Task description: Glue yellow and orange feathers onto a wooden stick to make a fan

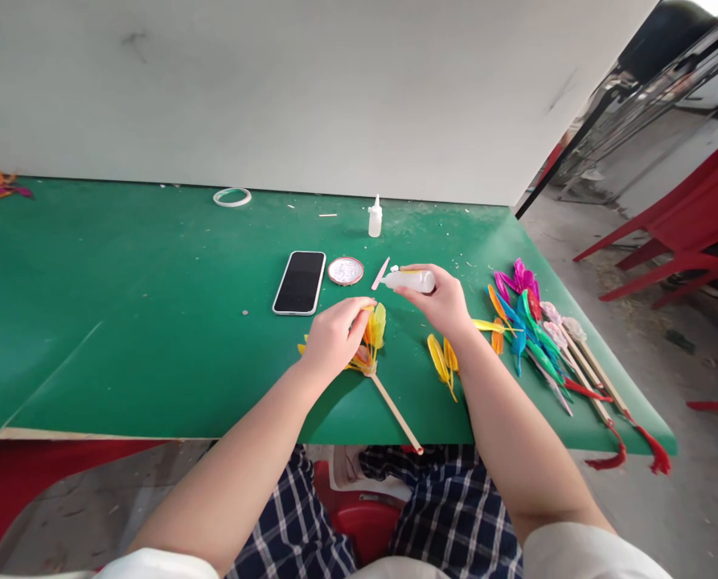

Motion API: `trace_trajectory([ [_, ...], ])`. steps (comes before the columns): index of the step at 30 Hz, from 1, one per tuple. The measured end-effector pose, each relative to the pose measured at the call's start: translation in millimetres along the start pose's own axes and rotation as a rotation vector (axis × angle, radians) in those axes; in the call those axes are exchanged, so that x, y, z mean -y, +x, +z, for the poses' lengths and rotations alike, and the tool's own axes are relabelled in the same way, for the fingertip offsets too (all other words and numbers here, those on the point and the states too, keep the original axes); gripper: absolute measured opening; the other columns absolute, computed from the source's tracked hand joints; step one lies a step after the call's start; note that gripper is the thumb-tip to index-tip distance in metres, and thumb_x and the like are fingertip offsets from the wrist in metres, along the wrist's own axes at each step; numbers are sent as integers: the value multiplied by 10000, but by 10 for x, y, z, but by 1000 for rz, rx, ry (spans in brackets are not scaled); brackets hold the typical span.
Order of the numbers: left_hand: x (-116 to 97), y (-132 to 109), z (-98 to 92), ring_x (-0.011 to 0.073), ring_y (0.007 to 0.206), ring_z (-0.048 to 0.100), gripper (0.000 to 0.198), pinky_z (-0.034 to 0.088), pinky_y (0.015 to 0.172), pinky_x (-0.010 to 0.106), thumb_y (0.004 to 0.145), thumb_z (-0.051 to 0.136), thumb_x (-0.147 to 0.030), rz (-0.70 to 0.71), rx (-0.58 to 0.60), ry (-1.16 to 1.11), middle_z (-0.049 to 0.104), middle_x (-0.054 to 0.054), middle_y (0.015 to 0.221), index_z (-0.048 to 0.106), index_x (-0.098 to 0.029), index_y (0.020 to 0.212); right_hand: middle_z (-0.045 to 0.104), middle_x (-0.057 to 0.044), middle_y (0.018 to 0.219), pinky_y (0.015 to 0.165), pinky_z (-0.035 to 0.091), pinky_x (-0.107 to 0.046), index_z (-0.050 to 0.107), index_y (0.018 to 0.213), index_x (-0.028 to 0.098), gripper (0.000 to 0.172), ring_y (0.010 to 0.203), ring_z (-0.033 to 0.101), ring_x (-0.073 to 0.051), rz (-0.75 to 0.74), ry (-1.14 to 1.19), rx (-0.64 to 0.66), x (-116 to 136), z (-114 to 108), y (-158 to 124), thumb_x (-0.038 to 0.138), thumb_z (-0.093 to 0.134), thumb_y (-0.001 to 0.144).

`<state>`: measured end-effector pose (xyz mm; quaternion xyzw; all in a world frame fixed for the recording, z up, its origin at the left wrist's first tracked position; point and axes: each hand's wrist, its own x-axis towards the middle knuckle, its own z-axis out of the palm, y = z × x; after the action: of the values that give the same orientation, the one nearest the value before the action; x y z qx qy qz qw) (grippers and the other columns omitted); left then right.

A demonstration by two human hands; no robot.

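My right hand (440,301) is closed around a translucent white glue bottle (414,281), tipped on its side with its nozzle pointing left. Just beyond the nozzle lies a small pale pink stick (381,274). My left hand (336,336) is pinched at the tip of a yellow feather, over a bunch of yellow and orange feathers (378,326) fixed to a thin wooden stick (398,412). The stick slants to the table's front edge. My left hand hides part of the bunch. Loose yellow feathers (439,359) lie beside my right forearm.
On the green table (153,322) are a phone (299,283), a round lid (345,271), an upright small bottle (375,219) and a tape ring (231,198). Colourful feathers (524,322) and tasselled sticks (596,374) lie at right. A white wall (274,96) stands behind.
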<state>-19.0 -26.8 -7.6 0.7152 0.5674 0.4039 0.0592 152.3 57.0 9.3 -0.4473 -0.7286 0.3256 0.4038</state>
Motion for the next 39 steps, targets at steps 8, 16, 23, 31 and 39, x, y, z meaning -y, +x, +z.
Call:
trace_trajectory([
  [8, 25, -2, 20, 123, 808, 636, 189, 484, 742, 219, 861, 435, -214, 60, -54, 10, 683, 21, 927, 594, -188, 961, 628, -7, 724, 515, 380, -217, 637, 856, 176, 338, 591, 504, -105, -13, 80, -19, -1, 44, 15, 431, 664, 635],
  [16, 19, 2, 17, 129, 810, 638, 193, 486, 741, 225, 860, 435, -215, 49, -52, 9, 684, 24, 919, 598, -188, 962, 612, 5, 664, 505, 362, -211, 634, 817, 165, 320, 552, 480, -90, 2, 94, 7, 0, 57, 6, 431, 663, 641],
  [23, 26, 2, 16, 124, 804, 637, 191, 485, 735, 218, 857, 445, -213, 51, -55, 11, 685, 19, 920, 600, -190, 967, 539, 22, 570, 461, 325, -209, 578, 707, 157, 338, 507, 427, -82, 57, 107, -12, 0, 55, 2, 476, 656, 627],
  [31, 31, -6, 10, 120, 816, 638, 188, 487, 744, 213, 856, 448, -211, 61, -61, 17, 686, 17, 925, 600, -188, 966, 448, 49, 515, 442, 288, -208, 497, 615, 173, 333, 472, 354, -66, 80, 145, -28, 19, 52, 0, 470, 648, 636],
  [39, 31, 1, 15, 123, 813, 641, 189, 494, 741, 220, 856, 446, -213, 56, -65, 22, 688, 16, 922, 600, -192, 963, 448, 48, 522, 472, 302, -222, 504, 635, 172, 349, 482, 359, -73, 85, 130, -22, 5, 43, -5, 501, 619, 659],
])
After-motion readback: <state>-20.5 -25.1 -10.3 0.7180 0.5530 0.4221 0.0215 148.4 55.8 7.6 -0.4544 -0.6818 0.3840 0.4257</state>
